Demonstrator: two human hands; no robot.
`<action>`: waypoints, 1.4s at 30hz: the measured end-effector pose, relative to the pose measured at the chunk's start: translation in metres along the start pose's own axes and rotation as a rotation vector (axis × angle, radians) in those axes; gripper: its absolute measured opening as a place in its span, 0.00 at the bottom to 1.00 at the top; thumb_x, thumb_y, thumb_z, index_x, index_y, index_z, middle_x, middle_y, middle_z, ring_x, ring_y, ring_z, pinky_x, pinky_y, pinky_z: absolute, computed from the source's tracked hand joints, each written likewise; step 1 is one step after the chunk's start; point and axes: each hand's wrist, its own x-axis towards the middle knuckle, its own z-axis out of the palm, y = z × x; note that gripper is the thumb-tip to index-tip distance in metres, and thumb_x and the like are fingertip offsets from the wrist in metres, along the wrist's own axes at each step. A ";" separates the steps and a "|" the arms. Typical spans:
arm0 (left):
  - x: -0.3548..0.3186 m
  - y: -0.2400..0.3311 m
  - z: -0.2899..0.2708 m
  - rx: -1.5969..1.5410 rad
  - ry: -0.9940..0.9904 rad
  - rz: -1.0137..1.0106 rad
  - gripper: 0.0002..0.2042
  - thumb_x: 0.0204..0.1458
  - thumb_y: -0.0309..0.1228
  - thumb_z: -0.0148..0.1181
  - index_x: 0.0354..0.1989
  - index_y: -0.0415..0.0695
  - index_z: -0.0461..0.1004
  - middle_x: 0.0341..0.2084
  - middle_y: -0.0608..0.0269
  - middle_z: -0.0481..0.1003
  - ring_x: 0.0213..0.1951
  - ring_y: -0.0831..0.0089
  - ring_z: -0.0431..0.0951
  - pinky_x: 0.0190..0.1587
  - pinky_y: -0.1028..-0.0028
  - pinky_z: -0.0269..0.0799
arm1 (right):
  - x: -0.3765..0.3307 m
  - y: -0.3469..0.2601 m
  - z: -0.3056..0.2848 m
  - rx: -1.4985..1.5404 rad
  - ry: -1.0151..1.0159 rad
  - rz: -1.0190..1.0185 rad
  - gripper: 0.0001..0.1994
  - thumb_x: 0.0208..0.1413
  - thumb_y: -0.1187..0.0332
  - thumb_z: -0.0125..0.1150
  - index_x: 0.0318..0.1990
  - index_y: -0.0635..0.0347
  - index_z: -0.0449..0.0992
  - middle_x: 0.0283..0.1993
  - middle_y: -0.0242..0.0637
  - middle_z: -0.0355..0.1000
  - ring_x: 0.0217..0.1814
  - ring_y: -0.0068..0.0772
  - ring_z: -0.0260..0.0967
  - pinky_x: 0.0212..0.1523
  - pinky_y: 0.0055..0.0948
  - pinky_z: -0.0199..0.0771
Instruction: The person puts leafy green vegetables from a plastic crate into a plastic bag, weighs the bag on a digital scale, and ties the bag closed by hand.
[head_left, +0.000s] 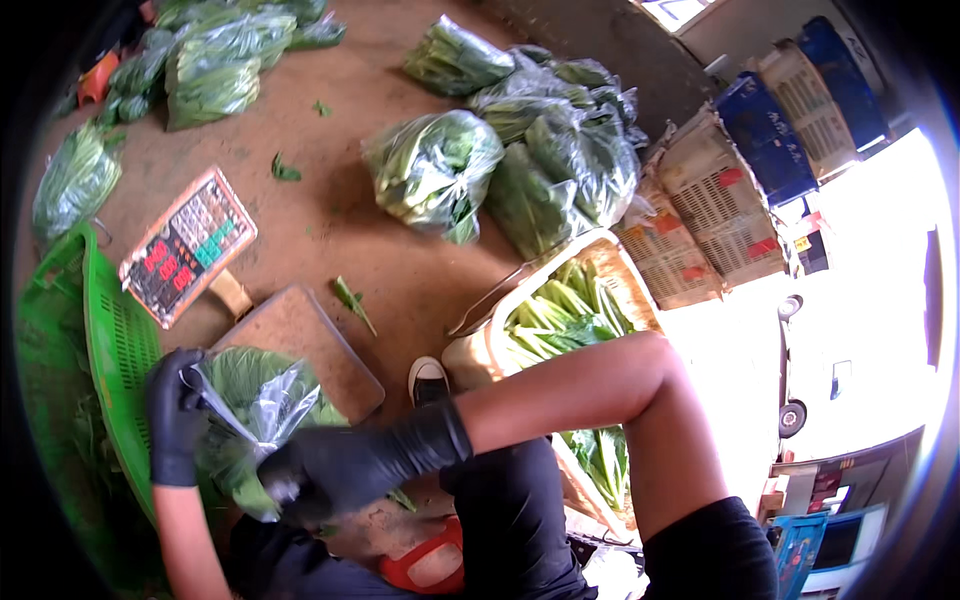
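Note:
A clear plastic bag of leafy greens (pixel 250 385) is in front of me, partly over the platform of a scale (pixel 345 355). My left hand (pixel 175 412), in a black glove, is closed on the bag's edge at its left side. On the near right side, my right hand (pixel 325 475), gloved in black too, is closed on the plastic. The film is drawn taut and bunched between the two hands. My right forearm crosses from the right and hides part of the bag's near side. The scale's lit display (pixel 188 248) stands tilted beyond the platform.
A green crate (pixel 110 340) stands at my left, a pale crate of greens (pixel 600 245) at my right. Several filled bags (pixel 435 170) lie ahead, others (pixel 215 80) far left. Stacked crates (pixel 715 190) line the far right. Loose leaves (pixel 353 303) lie on the floor; something red (pixel 430 555) is below me.

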 end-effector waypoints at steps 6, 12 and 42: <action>-0.075 0.054 -0.108 0.375 0.127 0.383 0.17 0.58 0.28 0.40 0.55 0.40 0.63 0.43 0.61 0.71 0.41 0.75 0.72 0.45 0.79 0.68 | -0.097 -0.014 -0.307 -1.102 0.471 -0.145 0.07 0.48 0.69 0.51 0.32 0.60 0.75 0.33 0.40 0.71 0.36 0.36 0.68 0.41 0.33 0.68; -0.320 -0.015 -0.079 0.829 0.454 -0.348 0.13 0.56 0.25 0.43 0.49 0.38 0.67 0.43 0.56 0.72 0.45 0.68 0.73 0.49 0.73 0.69 | -0.285 -0.061 -0.352 -1.337 0.586 0.651 0.09 0.51 0.70 0.49 0.39 0.61 0.71 0.40 0.41 0.69 0.43 0.37 0.65 0.47 0.33 0.64; -0.515 -0.445 -0.150 0.170 1.103 -0.479 0.08 0.46 0.31 0.55 0.26 0.37 0.74 0.21 0.52 0.76 0.25 0.64 0.76 0.28 0.66 0.68 | -0.166 -0.099 0.059 -0.858 0.098 0.592 0.19 0.52 0.76 0.50 0.53 0.64 0.65 0.52 0.42 0.67 0.56 0.36 0.63 0.58 0.33 0.59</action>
